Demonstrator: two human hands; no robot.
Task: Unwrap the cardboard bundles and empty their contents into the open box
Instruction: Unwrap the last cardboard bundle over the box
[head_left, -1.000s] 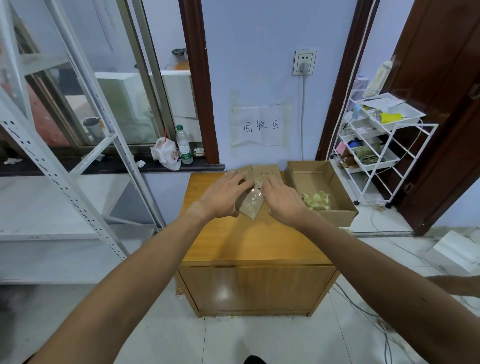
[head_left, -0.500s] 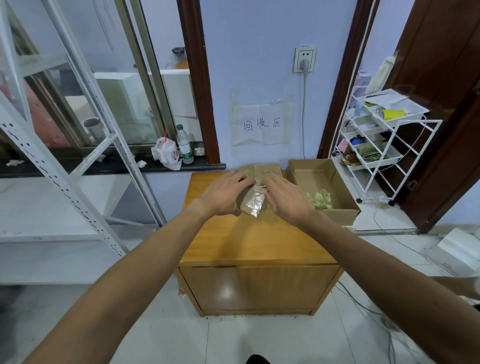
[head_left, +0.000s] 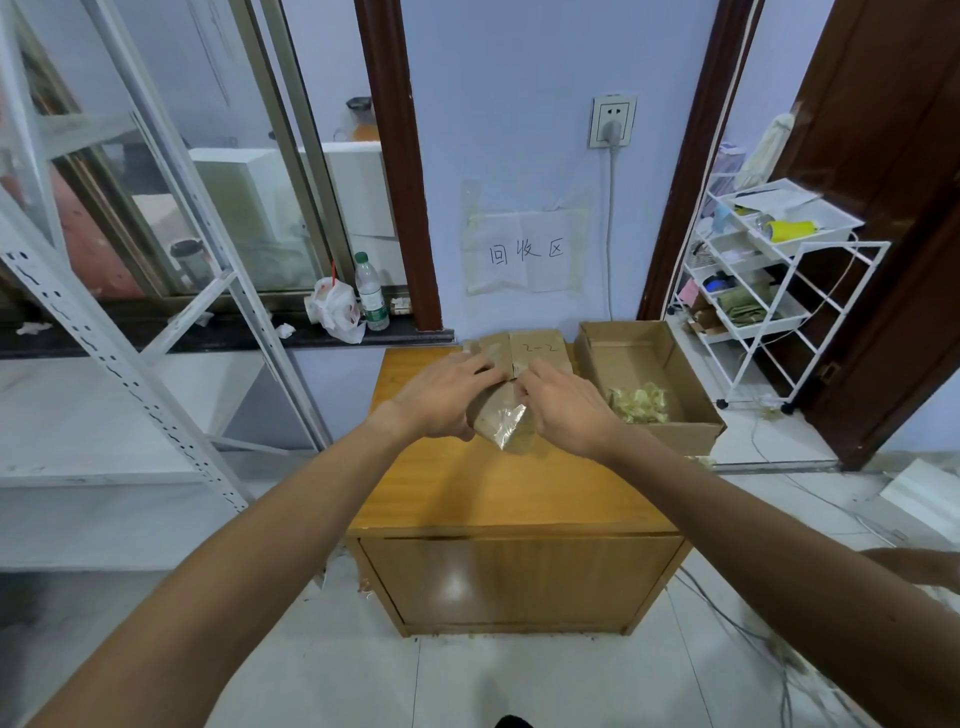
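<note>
Both hands are working on one small brown cardboard bundle (head_left: 503, 422) sheathed in clear glossy wrap, which is sitting near the middle of the back half of the orange-brown wooden bench (head_left: 498, 488). The left hand (head_left: 447, 397) is gripping the bundle's left side, its fingers reaching over the far edge. The right hand (head_left: 563, 410) is closing on the right side, and its fingertips seem to be pinching at the wrap near the top, though the exact hold is being hidden by the knuckles.

The bundle's long axis is running from the near edge of the bench toward the back edge, tilted slightly, so that its near end is poking out between the two wrists. The open brown cardboard box (head_left: 693, 387) is standing at the back right corner of the bench, just to the right of the right hand. That hand is the nearer one for tipping the contents across, I would judge, once the wrap is off.

Counting: two hands, one bundle in hand, one open box holding a single heap of pale yellow-green scraps (head_left: 638, 402). Behind the hands, along the back edge, a flat cardboard bundle marked 2-2 (head_left: 543, 351) is lying. A darker piece beside it may be a second one, but I cannot tell.
</note>
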